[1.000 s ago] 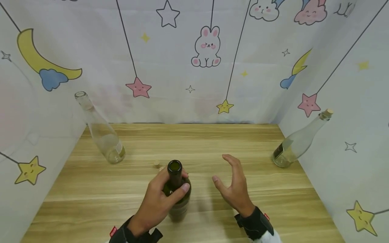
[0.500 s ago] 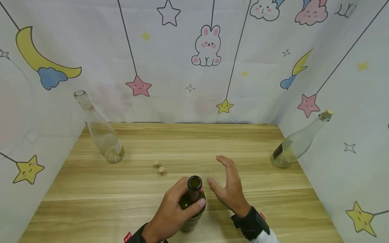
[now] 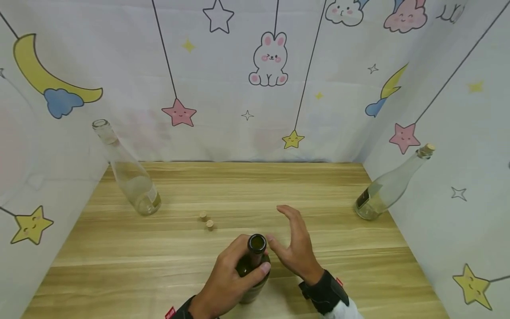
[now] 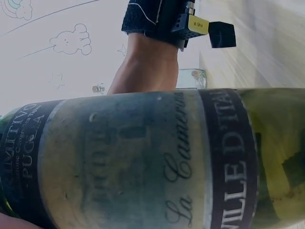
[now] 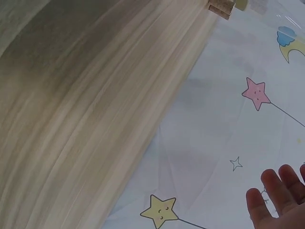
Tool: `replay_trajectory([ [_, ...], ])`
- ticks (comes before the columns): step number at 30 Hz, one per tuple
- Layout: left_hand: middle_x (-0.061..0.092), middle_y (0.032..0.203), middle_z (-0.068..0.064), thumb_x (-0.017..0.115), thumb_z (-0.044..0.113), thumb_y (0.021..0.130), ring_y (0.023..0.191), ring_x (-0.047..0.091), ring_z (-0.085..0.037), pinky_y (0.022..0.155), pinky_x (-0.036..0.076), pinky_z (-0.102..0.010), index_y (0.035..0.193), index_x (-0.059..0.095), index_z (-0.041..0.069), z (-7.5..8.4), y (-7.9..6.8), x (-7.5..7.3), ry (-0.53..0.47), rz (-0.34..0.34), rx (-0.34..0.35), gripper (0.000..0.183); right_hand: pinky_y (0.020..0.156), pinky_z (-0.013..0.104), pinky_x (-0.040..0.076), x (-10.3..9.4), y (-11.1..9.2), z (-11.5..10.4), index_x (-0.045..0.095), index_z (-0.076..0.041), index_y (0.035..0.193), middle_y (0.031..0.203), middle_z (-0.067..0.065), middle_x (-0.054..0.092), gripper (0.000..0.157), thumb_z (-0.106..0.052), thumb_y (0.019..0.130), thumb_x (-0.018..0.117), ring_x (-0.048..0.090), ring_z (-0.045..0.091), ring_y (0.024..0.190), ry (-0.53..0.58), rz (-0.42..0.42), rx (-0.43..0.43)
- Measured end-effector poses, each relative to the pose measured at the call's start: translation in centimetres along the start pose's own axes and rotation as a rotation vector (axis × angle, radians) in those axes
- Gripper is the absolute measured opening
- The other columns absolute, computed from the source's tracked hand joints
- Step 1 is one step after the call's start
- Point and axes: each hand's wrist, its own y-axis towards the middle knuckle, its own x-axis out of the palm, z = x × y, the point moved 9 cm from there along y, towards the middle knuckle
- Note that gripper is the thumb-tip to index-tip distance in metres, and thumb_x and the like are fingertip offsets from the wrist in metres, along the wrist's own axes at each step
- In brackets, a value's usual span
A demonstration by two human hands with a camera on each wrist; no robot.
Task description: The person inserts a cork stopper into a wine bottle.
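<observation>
In the head view my left hand (image 3: 225, 279) grips a dark green wine bottle (image 3: 256, 258) around its upper body, its thumb across the near side. The bottle's mouth is uncovered and tips toward the camera; whether its base touches the table I cannot tell. A large label (image 4: 128, 157) fills the left wrist view. My right hand (image 3: 296, 250) hovers just right of the bottle's neck, fingers spread and holding nothing. Its fingers (image 5: 276, 200) show at the lower right of the right wrist view. Beyond the bottle, two small corks (image 3: 210, 225) lie close together on the table.
A clear glass bottle (image 3: 137, 188) without a stopper stands at the left of the wooden table (image 3: 255, 186). At the right is another clear bottle (image 3: 382, 195) with a cork in its neck. A printed cloth (image 3: 223, 141) walls the back and sides.
My left hand has carried the green bottle rightward and closer to me, uncovering the corks. My right hand has drifted slightly left, nearer to the bottle's neck.
</observation>
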Motion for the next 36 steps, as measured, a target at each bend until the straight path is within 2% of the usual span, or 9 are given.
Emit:
replay_trajectory([
  [7,0.064,0.108,-0.001,0.077,0.006,0.087,0.094,0.061,-0.014,0.081,0.055,-0.032,0.112,0.065,0.019,0.1,-0.2,0.0,0.027,0.043,0.034,0.031,0.096,0.053,0.048,1.8,2.0,-0.3,0.057,0.001,0.13,0.127,0.02,0.059,0.05,-0.002,0.083,0.072,0.054,0.034,0.12,-0.002,-0.006,-0.037],
  [10,0.064,0.107,-0.001,0.078,0.006,0.086,0.093,0.061,-0.014,0.08,0.055,-0.032,0.113,0.064,0.018,0.2,-0.1,-0.1,0.024,0.058,0.047,0.033,0.092,0.05,0.05,3.2,3.2,-0.3,0.063,-0.001,0.121,0.12,0.016,0.062,0.038,-0.001,0.083,0.072,0.056,0.031,0.113,0.001,-0.041,-0.051],
  [15,0.064,0.123,-0.008,0.076,0.012,0.087,0.113,0.062,-0.021,0.096,0.052,-0.031,0.128,0.061,0.011,0.9,-0.1,-0.5,0.019,0.07,0.094,0.044,0.087,0.045,0.052,6.2,5.0,0.1,0.066,-0.002,0.11,0.112,0.012,0.063,0.024,-0.001,0.086,0.071,0.057,0.026,0.103,0.042,-0.114,-0.079],
  [18,0.062,0.129,-0.015,0.064,0.009,0.09,0.12,0.059,-0.026,0.105,0.046,-0.029,0.134,0.056,0.003,1.5,0.0,-1.3,-0.021,0.099,0.147,0.045,0.082,0.044,0.055,8.0,5.9,0.3,0.067,-0.001,0.107,0.107,0.012,0.063,0.02,0.001,0.087,0.071,0.059,0.027,0.096,0.063,-0.176,-0.09],
  [20,0.062,0.128,-0.018,0.055,0.003,0.092,0.121,0.058,-0.028,0.106,0.045,-0.029,0.134,0.055,0.0,1.6,0.1,-2.4,-0.044,0.138,0.16,0.042,0.078,0.043,0.057,9.2,6.4,0.4,0.067,-0.001,0.105,0.103,0.012,0.064,0.019,0.001,0.087,0.072,0.061,0.028,0.091,0.065,-0.237,-0.101],
  [24,0.063,0.122,-0.02,0.041,-0.01,0.098,0.119,0.058,-0.027,0.104,0.044,-0.023,0.127,0.06,0.0,0.4,0.3,-5.7,-0.027,0.264,0.081,0.036,0.075,0.039,0.058,11.9,6.9,0.2,0.067,-0.002,0.102,0.096,0.011,0.066,0.019,-0.003,0.085,0.078,0.063,0.027,0.086,0.046,-0.375,-0.138],
  [30,0.067,0.116,-0.012,0.052,-0.01,0.098,0.113,0.06,-0.016,0.1,0.043,-0.016,0.115,0.068,0.001,-2.0,-0.4,-11.8,0.166,0.483,-0.126,0.026,0.079,0.031,0.058,16.1,6.8,0.5,0.067,-0.006,0.104,0.101,0.006,0.066,0.023,-0.009,0.085,0.08,0.063,0.022,0.091,0.006,-0.569,-0.128],
  [33,0.067,0.116,-0.009,0.055,-0.008,0.098,0.114,0.059,-0.012,0.101,0.041,-0.016,0.115,0.069,0.0,-2.5,-0.9,-13.9,0.24,0.547,-0.164,0.024,0.08,0.03,0.057,17.5,6.7,0.5,0.069,-0.007,0.105,0.102,0.005,0.065,0.025,-0.014,0.084,0.081,0.062,0.021,0.093,-0.038,-0.624,-0.118],
  [36,0.068,0.118,-0.009,0.056,-0.007,0.097,0.114,0.058,-0.009,0.1,0.041,-0.017,0.116,0.069,0.0,-2.8,-1.4,-15.3,0.274,0.582,-0.181,0.024,0.08,0.031,0.056,18.5,6.5,0.4,0.07,-0.008,0.105,0.101,0.004,0.066,0.027,-0.019,0.084,0.082,0.062,0.02,0.093,-0.075,-0.657,-0.108],
])
